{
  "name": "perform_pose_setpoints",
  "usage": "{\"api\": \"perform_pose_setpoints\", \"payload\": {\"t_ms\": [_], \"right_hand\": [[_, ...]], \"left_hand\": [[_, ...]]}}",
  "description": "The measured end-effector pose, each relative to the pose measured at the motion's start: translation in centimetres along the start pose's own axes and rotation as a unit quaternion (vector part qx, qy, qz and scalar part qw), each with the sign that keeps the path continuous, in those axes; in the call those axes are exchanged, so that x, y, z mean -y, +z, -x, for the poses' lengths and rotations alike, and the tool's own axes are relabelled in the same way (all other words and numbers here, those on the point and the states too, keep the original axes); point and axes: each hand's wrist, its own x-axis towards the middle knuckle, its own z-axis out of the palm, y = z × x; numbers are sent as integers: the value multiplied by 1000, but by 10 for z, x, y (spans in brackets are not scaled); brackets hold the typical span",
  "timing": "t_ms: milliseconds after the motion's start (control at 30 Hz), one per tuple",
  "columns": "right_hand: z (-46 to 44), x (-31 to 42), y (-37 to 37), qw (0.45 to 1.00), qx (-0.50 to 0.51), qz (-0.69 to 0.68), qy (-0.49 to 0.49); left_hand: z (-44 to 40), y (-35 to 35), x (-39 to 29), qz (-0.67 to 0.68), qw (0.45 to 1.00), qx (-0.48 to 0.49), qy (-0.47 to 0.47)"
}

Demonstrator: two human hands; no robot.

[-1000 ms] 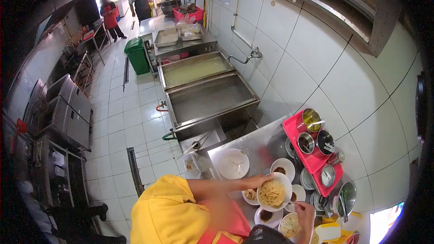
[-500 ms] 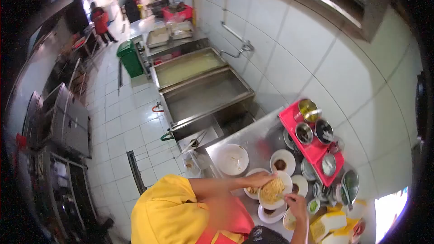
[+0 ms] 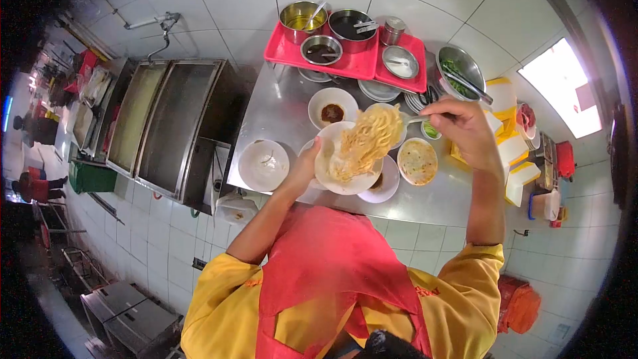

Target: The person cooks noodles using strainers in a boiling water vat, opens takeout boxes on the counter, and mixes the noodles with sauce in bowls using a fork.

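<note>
My left hand [image 3: 304,167] grips the side of a white bowl [image 3: 327,174], tilted above the steel table. My right hand [image 3: 463,129] is closed round the handle of a metal utensil [image 3: 417,119], whose head is buried in a clump of yellow noodles [image 3: 373,136]. The noodles hang lifted over the bowl, their lower strands still inside it. Just behind stands a white bowl with dark sauce [image 3: 332,113]. Partly beneath the held bowl is another sauce bowl [image 3: 387,193]. A stained, shallow bowl [image 3: 417,161] lies below my right hand.
A white bowl [image 3: 264,165] stands at the left of the steel table [image 3: 438,203]. Red trays [image 3: 362,68] at the back carry metal pots. A steel bowl of greens [image 3: 458,66] and yellow-white boxes [image 3: 522,179] are to the right. Basins [image 3: 169,129] stand farther left.
My view has swung right to face the table squarely. My right hand has risen, lifting the noodles up out of the bowl; my left hand keeps its grip on the bowl.
</note>
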Motion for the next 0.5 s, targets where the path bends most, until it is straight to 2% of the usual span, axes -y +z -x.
{"api": "perform_pose_setpoints", "payload": {"t_ms": [100, 167, 233, 300, 333, 367, 400, 433, 467, 500], "right_hand": [[7, 14, -7, 996, -27, -90, -11], [11, 5, -3, 996, -29, -85, -15], [14, -17, 7, 996, -29, -82, -21], [16, -44, 19, 996, 4, -5, 88], [21, -53, 24, 996, 4, -4, 88], [27, -61, 29, 980, 14, 194, 41], [32, -63, 32, 923, 24, 384, -8], [36, -58, 31, 898, -30, 432, -82], [38, -47, 27, 898, -32, 432, -79], [42, -31, 20, 878, -83, 462, -90]], "left_hand": [[-9, 3, 7, 11, 1000, 27, -5], [-10, 7, 6, 7, 998, 60, 14], [-11, 11, 7, 10, 999, 49, 19], [-8, 15, -1, 13, 999, 37, 25], [-4, 19, -8, 23, 999, 24, 16], [-3, 22, -12, 32, 999, 11, 6], [-8, 17, -8, 33, 999, 12, 6], [-15, 9, -3, -15, 1000, 10, 1], [-21, 2, 2, -64, 998, 10, -6], [-19, 5, -1, -67, 998, 14, -10]]}}
